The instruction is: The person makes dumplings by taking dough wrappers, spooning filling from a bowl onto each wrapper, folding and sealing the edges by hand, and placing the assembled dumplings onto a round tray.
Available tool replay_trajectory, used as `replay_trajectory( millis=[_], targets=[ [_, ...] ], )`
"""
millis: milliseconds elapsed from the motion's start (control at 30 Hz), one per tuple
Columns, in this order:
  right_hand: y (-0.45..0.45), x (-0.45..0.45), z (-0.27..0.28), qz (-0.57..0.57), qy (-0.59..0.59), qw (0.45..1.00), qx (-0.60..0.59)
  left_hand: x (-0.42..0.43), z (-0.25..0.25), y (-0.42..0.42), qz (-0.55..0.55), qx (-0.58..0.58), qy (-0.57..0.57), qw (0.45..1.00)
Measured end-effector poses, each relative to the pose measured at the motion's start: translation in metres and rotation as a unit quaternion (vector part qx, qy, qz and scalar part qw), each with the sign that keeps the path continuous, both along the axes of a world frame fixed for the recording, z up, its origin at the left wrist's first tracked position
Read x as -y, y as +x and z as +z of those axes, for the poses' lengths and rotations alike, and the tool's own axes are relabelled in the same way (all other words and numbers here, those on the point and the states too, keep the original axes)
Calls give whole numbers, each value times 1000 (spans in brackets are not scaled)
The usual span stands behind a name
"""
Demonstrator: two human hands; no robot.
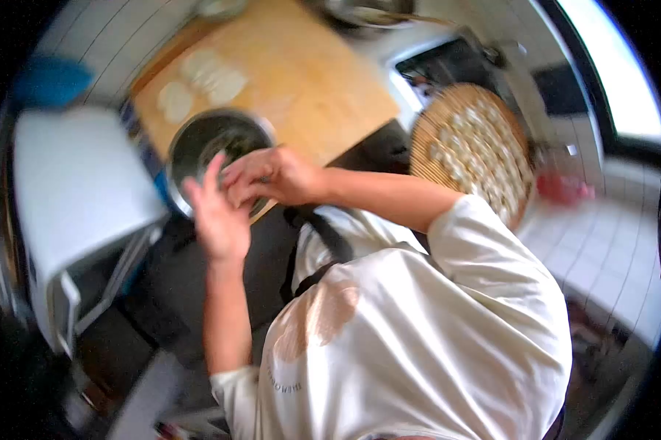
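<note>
A person in a white shirt [411,315] brings both hands together over the near rim of a metal bowl [196,132] on a wooden worktop [323,81], the right hand's [275,176] curled fingers meeting or overlapping the left [224,216], whose fingers point toward twelve o'clock. Blur and overlap hide the grip: whether either hand is grasping a wrapper or has released one, we cannot tell. Pale wrappers [228,84] lie flat beyond the bowl, most at twelve o'clock, one at eleven; the bowl's dark contents are too blurred to name. At three o'clock from the hands, small pale dumplings [477,150] crowd a round tray [423,150]. The step in hand looks like filling or pinching a dumpling. If so, the next move calls for a closed seam, with fingertips pressing evenly and the left palm steady beneath.
</note>
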State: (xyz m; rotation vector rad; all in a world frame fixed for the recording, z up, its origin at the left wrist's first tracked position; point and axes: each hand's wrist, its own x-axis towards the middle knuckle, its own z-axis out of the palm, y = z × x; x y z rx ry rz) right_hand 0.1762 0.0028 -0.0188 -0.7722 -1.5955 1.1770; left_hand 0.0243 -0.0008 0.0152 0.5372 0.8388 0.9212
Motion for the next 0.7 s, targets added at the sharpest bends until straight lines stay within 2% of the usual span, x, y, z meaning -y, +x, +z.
replay_trajectory(
  millis=[67,100,167,233,300,367,500,533,600,633,700],
  targets=[
    [21,20,5,-48,-141,983,-107,-3,1,-4,-34,-39,7,999],
    [39,28,-6,-97,-120,985,-78,-5,4,-3,-26,-82,16,996],
    [76,53,-9,-189,-282,924,-175,-17,2,-21,-31,-80,13,996],
    [119,90,-32,-277,-338,874,-212,-26,0,-34,-32,-91,43,994],
    [157,136,-34,-363,-369,800,-304,-32,1,-40,-28,-114,52,992],
    [189,189,-36,-473,-395,728,-300,-38,2,-45,-39,-120,64,990],
    [242,299,-75,-640,-305,635,-307,-49,-1,-36,-53,-117,73,989],
    [252,322,-84,-645,-302,630,-308,-52,-2,-32,-53,-124,78,988],
    [267,360,-106,-745,-276,530,-298,-54,-6,-26,-72,-111,82,988],
    [271,371,-117,-748,-273,525,-299,-56,-8,-23,-83,-101,88,987],
    [275,382,-137,-791,-250,476,-292,-57,-10,-18,-95,-101,88,986]
  ],
)
